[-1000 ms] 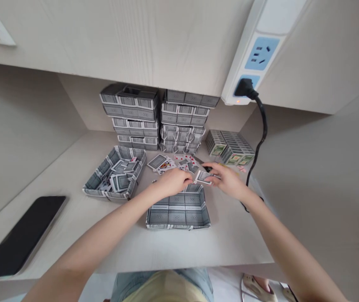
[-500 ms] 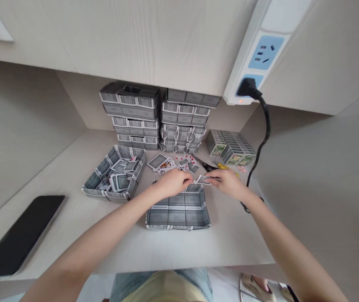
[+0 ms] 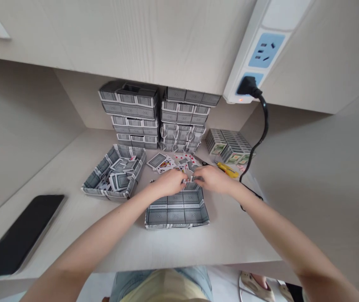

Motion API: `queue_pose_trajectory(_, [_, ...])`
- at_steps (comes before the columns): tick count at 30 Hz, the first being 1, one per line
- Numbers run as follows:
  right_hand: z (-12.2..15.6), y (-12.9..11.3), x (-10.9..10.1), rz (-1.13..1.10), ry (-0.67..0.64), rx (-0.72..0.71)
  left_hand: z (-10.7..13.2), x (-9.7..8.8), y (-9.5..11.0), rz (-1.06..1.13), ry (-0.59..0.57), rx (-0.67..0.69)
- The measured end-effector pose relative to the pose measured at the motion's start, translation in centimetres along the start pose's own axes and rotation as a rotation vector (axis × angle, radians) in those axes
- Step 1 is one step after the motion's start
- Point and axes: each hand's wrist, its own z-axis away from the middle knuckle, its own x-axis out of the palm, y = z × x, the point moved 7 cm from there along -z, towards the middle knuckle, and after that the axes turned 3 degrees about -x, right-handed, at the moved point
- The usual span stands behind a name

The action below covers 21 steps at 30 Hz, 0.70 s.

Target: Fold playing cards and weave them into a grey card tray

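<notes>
Grips narrow: left hand (image 3: 169,182) and right hand (image 3: 212,179) pinch one folded card (image 3: 192,179) above far edge of near tray (image 3: 177,216). second tray (image 3: 95,181) left of it, two tray stacks (image 3: 129,110) behind, bench (image 3: 166,247) edge in front.

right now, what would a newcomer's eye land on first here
First, the two stacks of grey patterned card trays at the back of the desk. Then the left hand and right hand pinching a small card over the far edge of the open tray. A white power strip hangs upper right.
</notes>
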Motion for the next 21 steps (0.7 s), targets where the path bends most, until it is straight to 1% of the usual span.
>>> queue_pose_trajectory(4, [-0.49, -0.45, -0.33, 0.083, -0.061, -0.046, -0.11, -0.04, 0.25, 0.013, 0.005, 0.012])
queue_pose_trajectory(11, [-0.91, -0.71, -0.53, 0.110, -0.102, -0.066, -0.05, 0.24, -0.12, 0.046, 0.002, -0.003])
queue_pose_trajectory(14, [-0.92, -0.90, -0.45, 0.114, -0.093, -0.069, -0.19, 0.30, -0.19, 0.064, 0.030, 0.002])
queue_pose_trajectory(21, [-0.99, -1.15, 0.22, 0.079, -0.082, -0.072, -0.65, 0.18, -0.62, 0.161, 0.080, -0.060])
